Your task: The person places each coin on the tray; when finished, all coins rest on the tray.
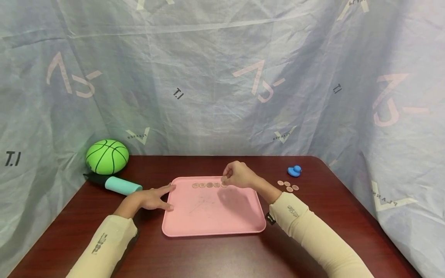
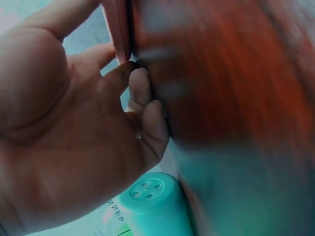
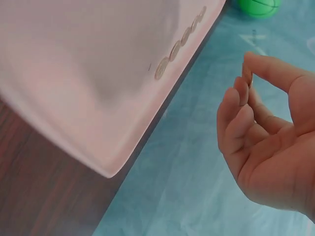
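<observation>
- While pinching a coin (image 3: pixel 247 73) in the right hand (image 3: pixel 275 155), apparently extending the row of five coins (image 1: pixel 209 185) along the far edge of the pink tray (image 1: pixel 212 224).
- Next, probably, lower it flat at the row's right end, near the pinch.
- With the left hand (image 1: pixel 151 199) spread, unclenched, at the tray's left rim.
- Note four loose coins (image 1: pixel 286 183) on the table (image 1: pixel 194 255), right of the tray.

The left hand (image 1: pixel 150 199) spreads thumb and index finger apart. The right hand (image 1: pixel 240 175) pinches, fingers bent
</observation>
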The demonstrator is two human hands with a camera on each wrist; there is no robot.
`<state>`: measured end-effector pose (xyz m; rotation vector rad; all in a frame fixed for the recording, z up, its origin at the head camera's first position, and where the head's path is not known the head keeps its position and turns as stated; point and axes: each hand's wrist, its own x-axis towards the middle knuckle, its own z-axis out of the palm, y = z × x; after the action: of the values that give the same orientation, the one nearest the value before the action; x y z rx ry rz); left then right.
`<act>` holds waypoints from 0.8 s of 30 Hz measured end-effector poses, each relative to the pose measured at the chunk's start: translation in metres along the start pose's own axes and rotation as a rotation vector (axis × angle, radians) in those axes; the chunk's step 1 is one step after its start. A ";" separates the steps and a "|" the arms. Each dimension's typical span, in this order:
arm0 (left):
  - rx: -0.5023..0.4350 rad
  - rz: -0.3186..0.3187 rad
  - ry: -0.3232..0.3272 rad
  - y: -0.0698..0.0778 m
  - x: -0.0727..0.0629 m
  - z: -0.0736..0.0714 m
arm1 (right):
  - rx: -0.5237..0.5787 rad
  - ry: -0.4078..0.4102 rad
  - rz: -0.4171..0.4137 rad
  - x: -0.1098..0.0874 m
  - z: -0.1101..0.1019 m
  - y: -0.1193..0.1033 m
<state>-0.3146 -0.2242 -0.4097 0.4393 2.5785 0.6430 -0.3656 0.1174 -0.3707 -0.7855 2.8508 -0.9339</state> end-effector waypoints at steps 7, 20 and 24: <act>-0.021 -0.011 0.002 -0.006 0.005 0.000 | -0.001 -0.043 -0.004 0.014 0.013 -0.010; -0.010 0.000 -0.003 -0.001 0.000 0.001 | -0.241 -0.185 0.004 0.030 0.046 -0.030; -0.009 -0.013 0.004 0.002 -0.001 0.001 | -0.304 -0.239 -0.002 0.029 0.058 -0.029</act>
<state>-0.3128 -0.2227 -0.4095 0.4178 2.5788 0.6513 -0.3669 0.0514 -0.3983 -0.8561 2.8092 -0.3760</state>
